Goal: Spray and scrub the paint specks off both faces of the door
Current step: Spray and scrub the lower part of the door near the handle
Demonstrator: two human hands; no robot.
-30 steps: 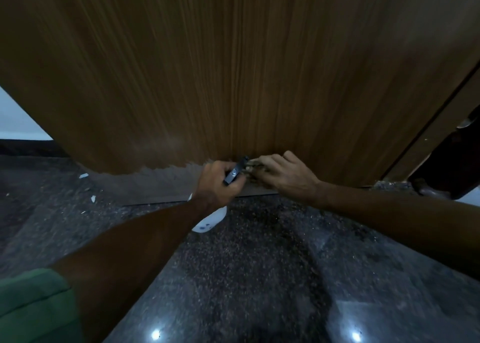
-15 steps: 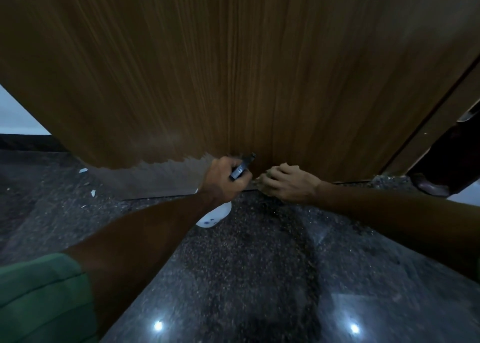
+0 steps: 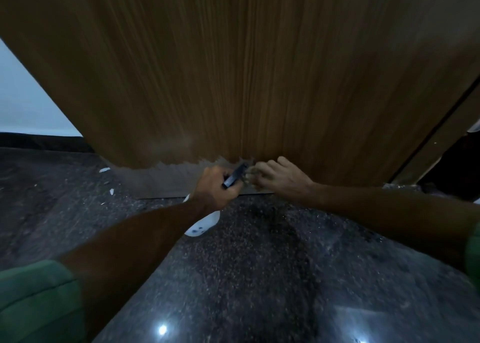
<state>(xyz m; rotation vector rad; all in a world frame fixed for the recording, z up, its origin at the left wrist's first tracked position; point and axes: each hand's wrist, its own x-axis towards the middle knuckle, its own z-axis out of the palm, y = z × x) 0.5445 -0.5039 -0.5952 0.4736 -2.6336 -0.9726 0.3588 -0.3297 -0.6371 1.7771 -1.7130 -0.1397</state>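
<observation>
**Low on the door: tool in left hand, right hand working the surface**

Your left hand [image 3: 214, 184] is curled round a small dark tool [image 3: 235, 175], prob. a scraper or the head of a sprayer; too blurred to say which. A white object [image 3: 204, 225] shows just under that wrist, partly hidden; could be a bottle, can't tell. Your right hand [image 3: 279, 177] sits just right of the tool, fingers bent at the door's bottom edge. Something pale shows at the fingertips, but whether you're pinching a pad or just pressing, can't tell. The hands are close together, nearly touching.

The door [image 3: 246, 70] is the far upright wood-grain panel, filling most of the view. A grey, jagged-edged band [image 3: 166, 179] runs along its bottom left, ending near your hands.

Handling, as a judgement: the door is stiff and heavy but hinged, so it'll prob. swing if you scrub hard; brace it w/ one hand. The veneer looks smooth and likely scratches, so keep any blade flat. Once wet it's slick. The tool is light; grip it by the body, not the tip. The polished stone floor [image 3: 259, 277] carries white chips at the left, and will be slippery w/ spray on it.
</observation>
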